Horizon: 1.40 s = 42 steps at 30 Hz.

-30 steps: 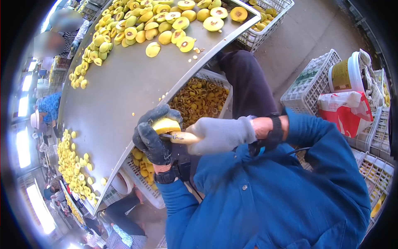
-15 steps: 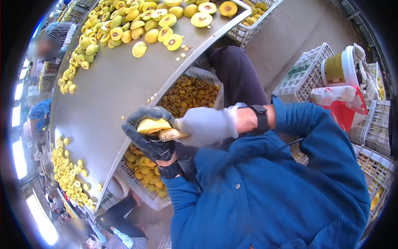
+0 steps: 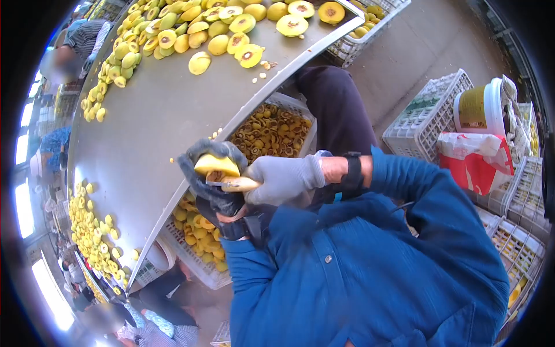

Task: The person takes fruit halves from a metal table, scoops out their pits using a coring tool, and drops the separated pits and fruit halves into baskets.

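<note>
My left hand (image 3: 211,173), in a dark, dusty glove, is closed around a yellow peach half (image 3: 217,165). The cut face, with its brown pit area, is turned toward my right hand (image 3: 284,178). That hand wears a light grey glove and grips a pitting knife (image 3: 240,184) by its pale handle. Its short metal end is against the brown centre of the fruit; how deep it reaches is hidden. Both hands are together over the near edge of the metal table (image 3: 139,139), above the crates.
Peach halves (image 3: 167,38) are heaped on the table's far side, with another pile (image 3: 95,231) at left. Below the edge are a crate of brown-centred scraps (image 3: 272,130) and a crate of yellow halves (image 3: 199,234). Crates (image 3: 425,113) and a bucket (image 3: 480,107) stand right. Co-workers are at left.
Both hands have shifted slightly with the view. The right wrist has turned, and the knife's metal end now shows at the brown centre of the peach half.
</note>
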{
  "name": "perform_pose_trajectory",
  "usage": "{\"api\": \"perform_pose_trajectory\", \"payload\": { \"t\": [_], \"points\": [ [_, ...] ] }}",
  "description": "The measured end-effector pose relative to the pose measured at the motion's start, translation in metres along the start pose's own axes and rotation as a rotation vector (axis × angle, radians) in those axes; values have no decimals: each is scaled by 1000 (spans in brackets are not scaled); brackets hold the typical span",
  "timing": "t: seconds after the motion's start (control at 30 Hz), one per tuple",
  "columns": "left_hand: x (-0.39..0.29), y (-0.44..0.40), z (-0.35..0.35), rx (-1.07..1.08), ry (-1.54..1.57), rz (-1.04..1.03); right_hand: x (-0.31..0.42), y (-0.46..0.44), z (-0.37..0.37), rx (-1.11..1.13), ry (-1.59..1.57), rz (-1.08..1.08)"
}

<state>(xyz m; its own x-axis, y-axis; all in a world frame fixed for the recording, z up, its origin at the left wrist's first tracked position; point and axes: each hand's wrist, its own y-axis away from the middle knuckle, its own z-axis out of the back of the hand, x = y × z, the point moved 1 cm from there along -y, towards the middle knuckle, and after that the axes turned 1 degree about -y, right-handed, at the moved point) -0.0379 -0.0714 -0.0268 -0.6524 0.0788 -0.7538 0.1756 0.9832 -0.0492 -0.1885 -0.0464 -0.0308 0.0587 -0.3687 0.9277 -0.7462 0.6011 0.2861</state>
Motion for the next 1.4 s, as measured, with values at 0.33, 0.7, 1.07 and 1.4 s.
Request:
{"api": "perform_pose_trajectory", "payload": {
  "t": [0.33, 0.7, 1.07, 1.4],
  "points": [
    [-19, 18, 32, -384, -290, -231, -71, -11, 35, -494, 1033, 14],
    [-38, 62, 6, -485, -1008, -393, 17, 6, -63, -524, 645, 373],
    [2, 84, 33, -406, -422, -291, 5, -23, -72, -477, 1094, 481],
    [-34, 127, 87, -838, -954, -420, -20, -65, -52, -674, 509, 184]
  ]
}}
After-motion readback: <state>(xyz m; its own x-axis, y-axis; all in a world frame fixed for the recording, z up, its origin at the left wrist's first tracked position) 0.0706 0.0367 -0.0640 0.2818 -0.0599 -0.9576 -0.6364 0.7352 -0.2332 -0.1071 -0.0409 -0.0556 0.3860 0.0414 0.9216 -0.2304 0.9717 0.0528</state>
